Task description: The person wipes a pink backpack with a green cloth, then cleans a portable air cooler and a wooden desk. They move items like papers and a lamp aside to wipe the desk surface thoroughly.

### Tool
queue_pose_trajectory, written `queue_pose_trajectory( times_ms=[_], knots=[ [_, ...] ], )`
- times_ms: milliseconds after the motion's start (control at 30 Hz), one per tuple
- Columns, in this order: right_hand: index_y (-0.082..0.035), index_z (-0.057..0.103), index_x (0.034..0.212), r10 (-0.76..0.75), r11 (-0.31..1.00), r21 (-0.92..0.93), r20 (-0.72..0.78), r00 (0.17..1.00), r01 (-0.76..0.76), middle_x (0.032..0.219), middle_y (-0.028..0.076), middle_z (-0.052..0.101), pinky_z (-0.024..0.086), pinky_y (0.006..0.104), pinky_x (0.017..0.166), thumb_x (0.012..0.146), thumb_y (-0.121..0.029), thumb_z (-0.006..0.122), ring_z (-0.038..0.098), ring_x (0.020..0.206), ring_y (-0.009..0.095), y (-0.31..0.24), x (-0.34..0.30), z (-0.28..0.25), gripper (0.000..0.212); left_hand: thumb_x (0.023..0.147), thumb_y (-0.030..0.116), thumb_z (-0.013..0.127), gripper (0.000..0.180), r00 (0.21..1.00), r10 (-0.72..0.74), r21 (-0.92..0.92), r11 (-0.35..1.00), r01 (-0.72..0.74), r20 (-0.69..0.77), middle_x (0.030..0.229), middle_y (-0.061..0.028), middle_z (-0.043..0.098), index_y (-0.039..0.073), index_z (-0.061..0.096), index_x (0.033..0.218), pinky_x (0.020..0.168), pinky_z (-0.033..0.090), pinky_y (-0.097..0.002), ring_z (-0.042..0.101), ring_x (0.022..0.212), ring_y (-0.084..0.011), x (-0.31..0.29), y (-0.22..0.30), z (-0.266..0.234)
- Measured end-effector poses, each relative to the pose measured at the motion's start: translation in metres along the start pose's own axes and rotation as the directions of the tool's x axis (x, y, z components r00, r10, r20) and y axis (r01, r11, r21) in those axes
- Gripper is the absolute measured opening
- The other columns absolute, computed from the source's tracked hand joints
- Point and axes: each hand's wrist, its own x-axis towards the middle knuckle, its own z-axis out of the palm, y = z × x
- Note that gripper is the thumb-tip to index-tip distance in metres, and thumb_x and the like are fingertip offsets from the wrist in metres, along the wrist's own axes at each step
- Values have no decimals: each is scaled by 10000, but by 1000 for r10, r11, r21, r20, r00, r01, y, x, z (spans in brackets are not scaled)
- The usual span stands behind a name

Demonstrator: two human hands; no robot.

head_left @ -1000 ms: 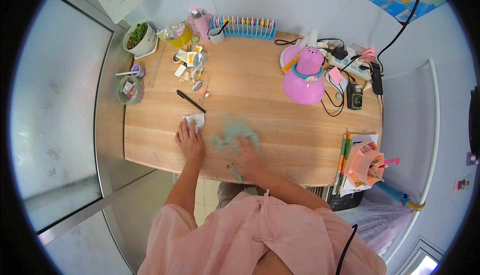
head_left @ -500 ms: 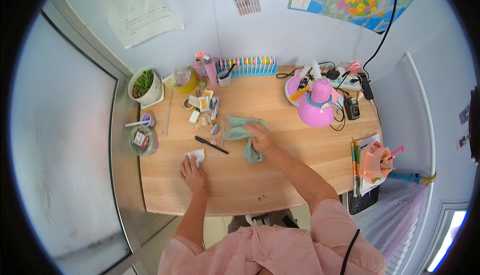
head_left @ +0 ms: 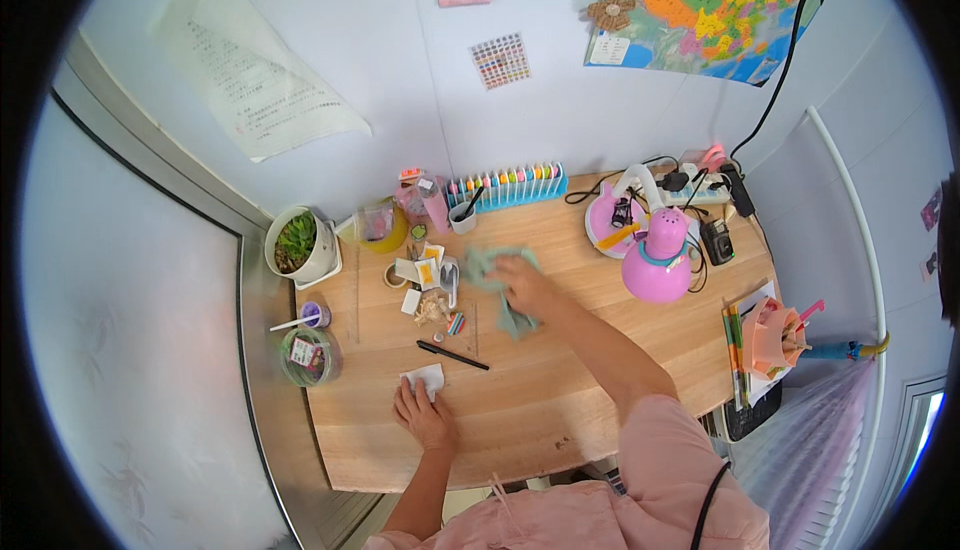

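Observation:
My right hand grips a crumpled grey-green cloth against the wooden desk, a little right of the centre; some of the cloth is blurred. My left hand lies flat near the front edge, fingers apart, its fingertips on a white piece of tissue or paper. Just beyond that hand is a black pen. Behind the pen sit a striped eraser, a beige tangled bundle, a tape roll and small white packets.
A pink lamp stands at the back right near cables and a power strip. An orange pen holder is at the right edge. A potted plant and a clear tub line the left; a tape rack backs the desk.
The view has tilted up, so the desk appears lower. My right hand has pushed the cloth farther back and slightly left. My left hand stays at the white piece.

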Motion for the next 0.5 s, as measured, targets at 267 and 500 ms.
queue_pose_trajectory(
  times_ms=[267, 500],
  knots=[
    [-65, 552, 1192, 320, 799, -392, -364, 875, -456, 1244, 196, 489, 356, 524, 1013, 697, 17, 586, 454, 1177, 384, -3, -72, -58, 503, 793, 104, 610, 604, 957, 266, -393, 873, -289, -113, 1418, -242, 371, -13, 394, 1345, 1061, 242, -545, 358, 1276, -429, 64, 70, -17],
    [-63, 530, 1205, 359, 832, -314, -324, 875, -458, 1263, 194, 471, 300, 562, 1040, 729, -65, 589, 414, 1220, 396, -7, -67, -59, 479, 741, 105, 681, 657, 857, 514, -71, 854, -516, -44, 1388, -176, 408, 19, 405, 1331, 1086, 270, -492, 363, 1299, -372, 272, 202, 31]
  ],
)
